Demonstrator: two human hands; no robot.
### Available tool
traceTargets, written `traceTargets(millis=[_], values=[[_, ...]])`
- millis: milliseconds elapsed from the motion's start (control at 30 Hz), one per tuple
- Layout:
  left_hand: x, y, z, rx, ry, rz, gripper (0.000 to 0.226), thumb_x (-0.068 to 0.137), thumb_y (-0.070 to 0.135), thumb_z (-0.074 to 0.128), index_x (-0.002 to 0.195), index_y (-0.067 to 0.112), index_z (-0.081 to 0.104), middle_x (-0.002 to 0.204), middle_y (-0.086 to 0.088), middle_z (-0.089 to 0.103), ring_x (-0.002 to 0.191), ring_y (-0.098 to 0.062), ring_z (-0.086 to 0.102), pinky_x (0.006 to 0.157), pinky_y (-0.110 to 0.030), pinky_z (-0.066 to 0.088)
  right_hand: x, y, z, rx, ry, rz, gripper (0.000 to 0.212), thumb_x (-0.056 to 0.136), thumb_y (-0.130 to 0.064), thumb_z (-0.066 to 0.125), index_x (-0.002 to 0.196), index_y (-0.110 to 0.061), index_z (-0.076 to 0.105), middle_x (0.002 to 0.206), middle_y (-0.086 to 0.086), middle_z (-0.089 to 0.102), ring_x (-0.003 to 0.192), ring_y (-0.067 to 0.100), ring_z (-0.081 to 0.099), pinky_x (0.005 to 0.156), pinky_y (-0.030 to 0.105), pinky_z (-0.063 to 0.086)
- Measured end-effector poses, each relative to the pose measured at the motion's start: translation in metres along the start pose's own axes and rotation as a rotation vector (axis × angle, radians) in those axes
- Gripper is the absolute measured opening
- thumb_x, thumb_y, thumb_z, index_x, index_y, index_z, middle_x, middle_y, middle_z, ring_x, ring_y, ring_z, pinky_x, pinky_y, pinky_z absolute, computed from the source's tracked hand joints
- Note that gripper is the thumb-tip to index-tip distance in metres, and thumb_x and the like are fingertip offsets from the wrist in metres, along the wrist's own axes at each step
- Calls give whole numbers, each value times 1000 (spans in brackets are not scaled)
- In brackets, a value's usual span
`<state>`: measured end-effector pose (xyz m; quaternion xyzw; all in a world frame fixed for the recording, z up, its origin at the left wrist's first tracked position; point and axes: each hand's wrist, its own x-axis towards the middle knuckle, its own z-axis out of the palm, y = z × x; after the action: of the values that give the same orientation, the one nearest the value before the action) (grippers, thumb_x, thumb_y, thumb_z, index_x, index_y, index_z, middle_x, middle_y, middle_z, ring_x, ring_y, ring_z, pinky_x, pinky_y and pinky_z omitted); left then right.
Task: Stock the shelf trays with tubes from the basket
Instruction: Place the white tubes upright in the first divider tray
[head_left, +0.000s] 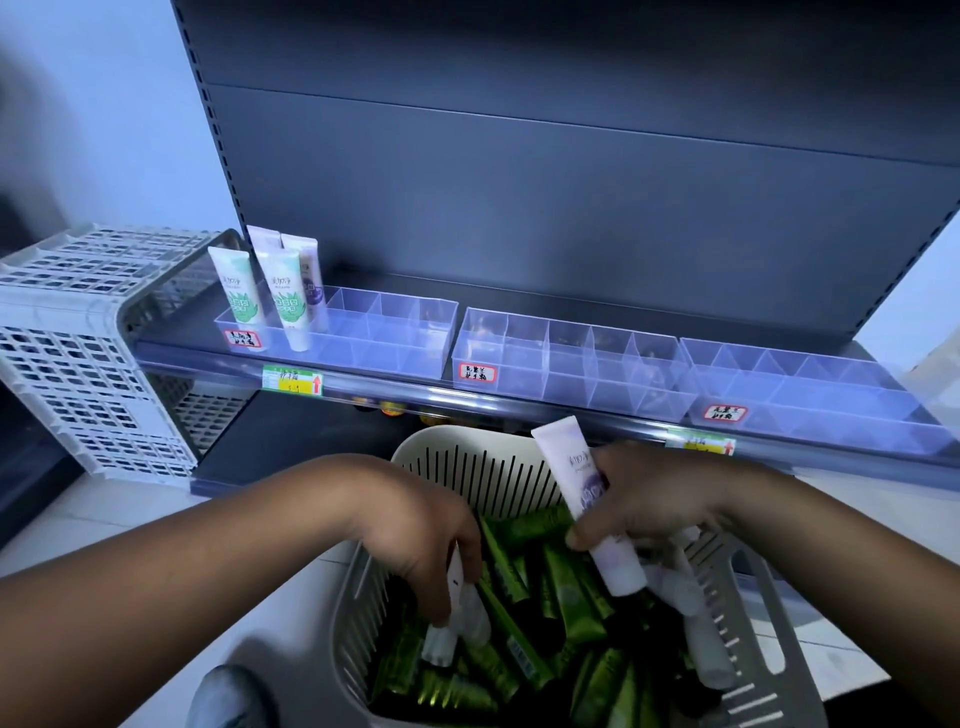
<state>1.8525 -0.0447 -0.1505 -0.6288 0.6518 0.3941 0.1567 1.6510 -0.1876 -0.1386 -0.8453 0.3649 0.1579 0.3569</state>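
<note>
A person's right hand (660, 499) at five o'clock clamps its fingers around a lavender tube (587, 499) above the basket (467, 462) at six o'clock, while the left hand (421, 535) curls onto white tubes (457, 618) inside; loosely gripped, either could slip before reaching the clear shelf trays (571, 358) at twelve o'clock.

Four tubes (283, 291) upright in left tray (395, 358); basket (467, 457) full.

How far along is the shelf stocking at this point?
Barely started. Four tubes stand in the left tray; the middle tray and right tray look empty. The right hand holds a purple tube; the left hand grips a white one in the well-filled basket.
</note>
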Motion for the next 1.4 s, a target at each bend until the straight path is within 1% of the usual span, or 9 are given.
traceTargets(millis=[167, 300, 467, 667, 800, 933, 1067, 1167, 1400], values=[[11, -10, 6, -78, 124, 63, 37, 92, 27, 71, 128, 34, 66, 104, 7, 73, 76, -5, 61, 64, -19, 48, 7, -3, 5, 462, -10, -128, 29, 83, -29, 86, 91, -21, 59, 66, -7, 60, 56, 9, 51, 52, 23, 42], [22, -18, 10, -191, 214, 118, 22, 95, 36, 67, 113, 25, 75, 97, 0, 77, 78, -12, 71, 77, -31, 57, 13, -7, 9, 627, 116, -168, 24, 90, -46, 75, 87, -28, 59, 66, -10, 58, 56, 8, 46, 55, 23, 37], [6, -27, -19, -213, 381, 163, 22, 95, 42, 67, 81, 26, 72, 76, 3, 73, 64, -12, 63, 61, -24, 49, 20, -11, 6, 854, 230, -153, 52, 98, -64, 49, 86, -14, 55, 64, 9, 50, 51, 16, 39, 52, 27, 29], [-55, -56, -90, -236, 618, 105, 17, 92, 48, 70, 84, 35, 77, 79, -3, 73, 61, -3, 60, 71, -23, 48, 26, -29, -21, 723, 406, -156, 56, 104, -64, 39, 77, -16, 50, 58, 9, 47, 46, 17, 39, 48, 23, 31], [-98, -75, -130, -167, 772, 7, 16, 94, 39, 70, 86, 28, 78, 63, 3, 68, 49, -2, 52, 56, -19, 43, 43, -63, -47, 618, 556, -273, 39, 106, -45, 51, 79, -17, 55, 62, 13, 48, 53, 20, 39, 49, 25, 29], [-126, -111, -157, -186, 997, -19, 6, 89, 28, 76, 85, 24, 77, 74, 8, 75, 69, -13, 69, 68, -28, 55, 69, -112, -69, 507, 644, -408, 23, 102, -29, 64, 83, -15, 66, 53, -5, 59, 48, 16, 47, 47, 23, 37], [-131, -149, -167, -143, 1202, -112, 3, 87, 25, 77, 86, 23, 75, 80, 11, 74, 82, -12, 70, 72, -26, 52, 105, -161, -92, 273, 660, -501, 25, 94, -29, 74, 79, -8, 74, 59, 1, 61, 54, 11, 47, 56, 27, 40], [-117, -176, -169, -119, 1225, -215, 7, 85, 25, 76, 79, 27, 73, 78, 14, 71, 82, -12, 68, 73, -27, 52, 139, -194, -110, 132, 730, -493, 37, 94, -34, 73, 73, -4, 69, 62, 16, 66, 53, 16, 51, 59, 34, 42], [-83, -211, -161, -74, 1260, -312, 2, 86, 32, 72, 85, 34, 71, 91, 9, 74, 93, -18, 67, 84, -35, 56, 217, -247, -123, 246, 767, -501, 9, 91, -17, 74, 95, -9, 76, 69, 15, 74, 52, 17, 60, 61, 31, 54]])
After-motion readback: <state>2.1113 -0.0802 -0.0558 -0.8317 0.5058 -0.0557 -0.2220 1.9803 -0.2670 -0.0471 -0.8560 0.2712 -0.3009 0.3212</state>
